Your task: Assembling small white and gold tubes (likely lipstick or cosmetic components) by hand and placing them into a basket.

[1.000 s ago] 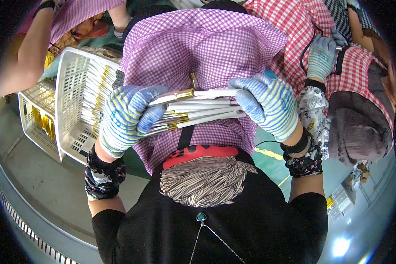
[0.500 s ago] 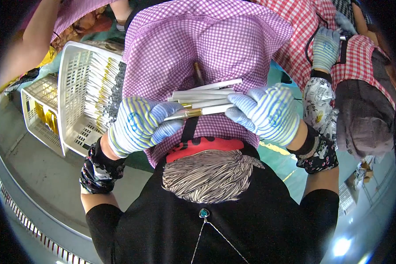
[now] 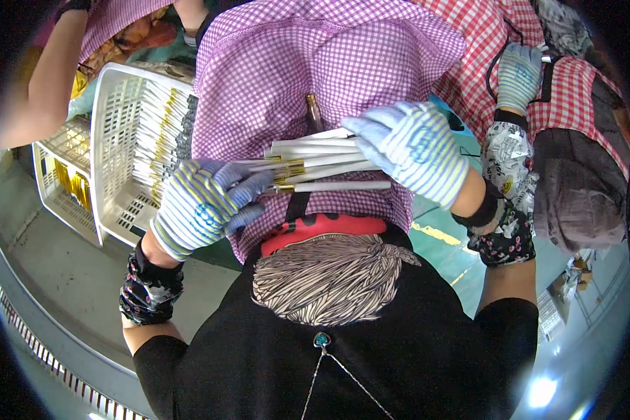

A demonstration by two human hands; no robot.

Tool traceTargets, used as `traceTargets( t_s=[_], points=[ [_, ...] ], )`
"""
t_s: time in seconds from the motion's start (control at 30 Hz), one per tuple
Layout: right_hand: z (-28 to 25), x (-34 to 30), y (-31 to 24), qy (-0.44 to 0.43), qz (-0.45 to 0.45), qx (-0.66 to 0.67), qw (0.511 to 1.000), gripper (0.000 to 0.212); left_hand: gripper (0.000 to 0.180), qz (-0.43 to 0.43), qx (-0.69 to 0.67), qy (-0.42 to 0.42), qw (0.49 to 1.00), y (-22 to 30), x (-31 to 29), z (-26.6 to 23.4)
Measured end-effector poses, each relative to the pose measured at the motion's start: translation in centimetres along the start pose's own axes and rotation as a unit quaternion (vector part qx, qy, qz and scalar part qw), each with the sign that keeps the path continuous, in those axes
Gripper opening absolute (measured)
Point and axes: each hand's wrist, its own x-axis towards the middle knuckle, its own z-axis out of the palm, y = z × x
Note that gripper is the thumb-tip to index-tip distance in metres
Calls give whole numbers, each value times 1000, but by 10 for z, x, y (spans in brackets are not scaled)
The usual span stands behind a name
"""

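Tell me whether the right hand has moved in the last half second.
Yes: the right hand has moved up the picture, farther from the yellow floor mark.

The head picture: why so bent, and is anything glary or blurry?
In the head view throughout, the fisheye lens bends the striped strip at lower left; a bright spot glares at lower right; a co-worker's forearm fades hazily toward the left rim; the left hand and right hand look fairly sharp.

Near, downward, head-worn fisheye view
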Motion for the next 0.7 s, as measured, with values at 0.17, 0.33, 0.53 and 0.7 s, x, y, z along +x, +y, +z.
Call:
traceTargets(
  t_s=[0.17, 0.33, 0.53, 0.7],
  points=[
    [14, 16, -1, -38, -85, -109, 990, 31, 33, 43, 27, 51, 997, -10, 32, -13],
    [7, 20, -11, -90, -60, -127, 986, 26, 33, 77, 210, 14, 975, -24, 93, 23],
    [-15, -12, -3, -16, 54, -85, 995, 22, 22, 110, 151, -26, 982, -32, 127, 65],
    [-24, -25, 1, 6, 127, 18, 992, 25, 26, 41, 164, 8, 986, -41, 126, 104]
  ],
)
